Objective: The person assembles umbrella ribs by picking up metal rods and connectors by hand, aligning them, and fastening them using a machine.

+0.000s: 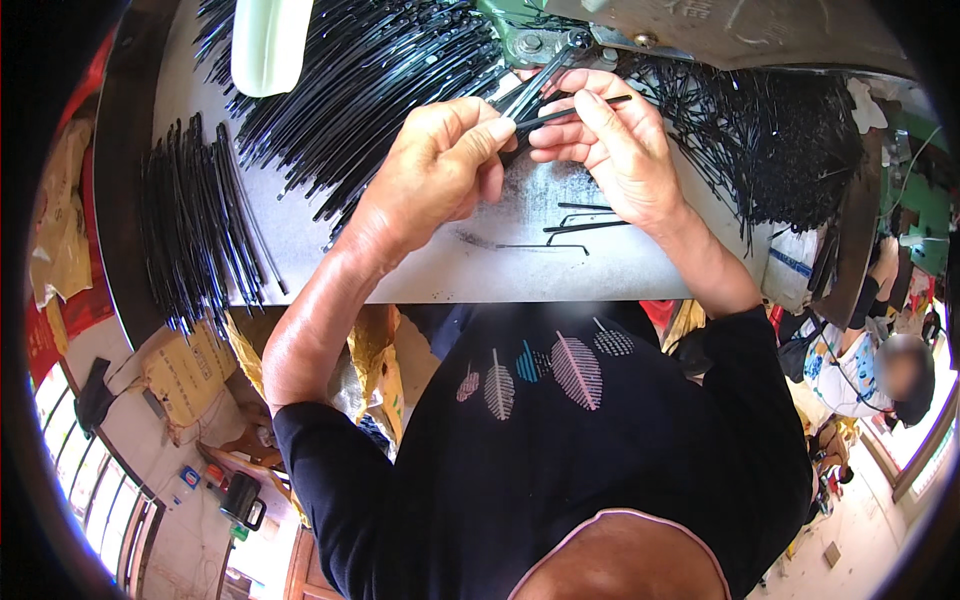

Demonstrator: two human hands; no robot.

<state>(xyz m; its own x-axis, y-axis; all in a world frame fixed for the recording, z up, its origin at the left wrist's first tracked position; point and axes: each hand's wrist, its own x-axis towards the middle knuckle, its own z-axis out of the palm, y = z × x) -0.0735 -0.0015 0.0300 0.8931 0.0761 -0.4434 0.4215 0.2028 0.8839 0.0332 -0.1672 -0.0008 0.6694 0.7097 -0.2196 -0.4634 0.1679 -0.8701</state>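
My left hand [440,165] is closed, thumb against fingers, on one end of a thin black rod [607,101]. On the rod's other side, the thumb and fingers of my right hand [620,150] pinch it near its far end. Several more rods slant up from between the hands toward a bolted green metal fixture [530,42]; whether I grip these too is hard to make out. Below my right hand lie a few loose rods on the pale table [400,285], one of them a bent rod [545,247] with angled ends.
A large heap of black rods [340,90] covers the table's far left, under a pale green trough [270,50]. A smaller row of rods [200,220] lies at the left edge. Tangled thin black pieces [780,140] fill the right side. Another person [850,370] is at far right.
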